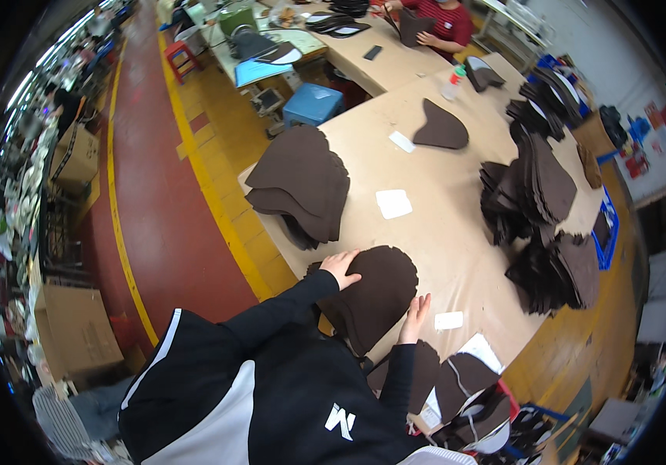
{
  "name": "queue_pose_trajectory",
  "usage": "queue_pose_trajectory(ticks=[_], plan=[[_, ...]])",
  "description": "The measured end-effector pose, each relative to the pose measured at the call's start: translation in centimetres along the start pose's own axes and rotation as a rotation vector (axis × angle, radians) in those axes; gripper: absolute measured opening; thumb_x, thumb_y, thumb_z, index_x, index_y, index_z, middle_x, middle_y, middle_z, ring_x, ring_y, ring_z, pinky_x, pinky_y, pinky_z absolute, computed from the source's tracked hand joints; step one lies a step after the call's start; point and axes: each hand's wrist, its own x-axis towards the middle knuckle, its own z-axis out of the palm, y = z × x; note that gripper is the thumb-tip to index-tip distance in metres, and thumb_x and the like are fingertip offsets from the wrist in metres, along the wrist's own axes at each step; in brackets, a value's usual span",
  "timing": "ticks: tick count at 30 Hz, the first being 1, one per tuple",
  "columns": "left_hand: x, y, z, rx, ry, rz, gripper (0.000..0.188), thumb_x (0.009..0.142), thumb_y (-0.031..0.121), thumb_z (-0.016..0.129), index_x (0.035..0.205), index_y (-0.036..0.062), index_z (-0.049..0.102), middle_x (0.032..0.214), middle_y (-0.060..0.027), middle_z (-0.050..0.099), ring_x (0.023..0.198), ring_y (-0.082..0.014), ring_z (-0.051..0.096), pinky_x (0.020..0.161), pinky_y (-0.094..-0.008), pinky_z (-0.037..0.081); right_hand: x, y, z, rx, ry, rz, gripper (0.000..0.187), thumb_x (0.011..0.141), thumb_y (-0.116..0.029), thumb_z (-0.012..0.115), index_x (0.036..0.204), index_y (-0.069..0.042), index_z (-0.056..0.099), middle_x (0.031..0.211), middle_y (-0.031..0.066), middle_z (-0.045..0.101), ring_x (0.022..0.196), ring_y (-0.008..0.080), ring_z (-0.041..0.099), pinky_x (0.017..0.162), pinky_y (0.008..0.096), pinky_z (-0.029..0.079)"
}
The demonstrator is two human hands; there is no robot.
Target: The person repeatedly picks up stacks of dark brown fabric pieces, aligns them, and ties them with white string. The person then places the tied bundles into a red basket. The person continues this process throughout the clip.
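Note:
Right in front of me, at the table's near edge, lies a stack of dark brown cut pieces (pixel 379 291), rounded at the far end. My left hand (pixel 340 269) rests on its upper left side, thumb spread away from the fingers. Upright fingers of my right hand (pixel 416 318) are stretched out along the stack's right edge; whether they touch it I cannot tell. Beyond my left hand sits a taller stack of brown pieces (pixel 302 182) with wavy edges. A single brown piece (pixel 441 126) lies flat farther off.
White paper pieces (pixel 393 204) are scattered on the tan table (pixel 364 163). Brown bundles (pixel 538 182) line its right side. Close by at lower right are more brown pieces (pixel 461 380) with white cords. A bottle (pixel 454 82) stands far back, near a co-worker in red (pixel 449 23).

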Motion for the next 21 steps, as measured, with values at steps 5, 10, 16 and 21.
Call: queue_pose_trajectory(ticks=[5, 10, 16, 21], plan=[[-2.4, -2.1, 1.5, -0.014, 0.013, 0.012, 0.078, 0.080, 0.036, 0.069, 0.143, 0.0079, 0.033, 0.140, -0.0182, 0.044, 0.129, -0.0347, 0.042, 0.103, -0.0427, 0.039, -2.4, 0.5, 2.9, -0.431, -0.047, -0.186, 0.071, 0.092, -0.012, 0.051, 0.150, 0.002, 0.012, 0.155, 0.0231, 0.017, 0.145, 0.0343, 0.015, 0.117, 0.0395, 0.012], [-0.5, -6.1, -1.7, -0.393, 0.081, 0.152, 0.066, 0.082, 0.031, 0.069, 0.136, 0.0043, 0.044, 0.139, -0.0173, 0.045, 0.128, -0.0336, 0.044, 0.107, -0.0398, 0.037, -2.5, -0.8, 2.5, -0.494, 0.082, -0.166, 0.072, 0.087, -0.002, 0.052, 0.150, 0.000, 0.017, 0.155, 0.0205, 0.020, 0.143, 0.0330, 0.020, 0.117, 0.0388, 0.014], [7.6, -14.7, -16.6, -0.370, 0.936, 0.086, 0.061, 0.074, 0.015, 0.072, 0.128, -0.0015, 0.050, 0.127, -0.0209, 0.055, 0.119, -0.0359, 0.051, 0.102, -0.0415, 0.039, -0.9, -10.1, 11.7, -0.120, 0.183, -0.307, 0.045, 0.092, -0.006, 0.055, 0.135, 0.001, 0.045, 0.137, 0.0130, 0.049, 0.125, 0.0246, 0.047, 0.106, 0.0351, 0.035], [14.1, -27.3, -22.2, -0.491, 0.409, -0.349, 0.079, 0.073, 0.041, 0.077, 0.133, 0.0009, 0.046, 0.122, -0.0223, 0.058, 0.117, -0.0367, 0.053, 0.100, -0.0414, 0.041, 5.2, -7.9, 24.7, -0.031, -0.133, -0.229, 0.032, 0.095, -0.011, 0.055, 0.126, 0.000, 0.055, 0.119, 0.0086, 0.061, 0.108, 0.0166, 0.057, 0.096, 0.0290, 0.043]])
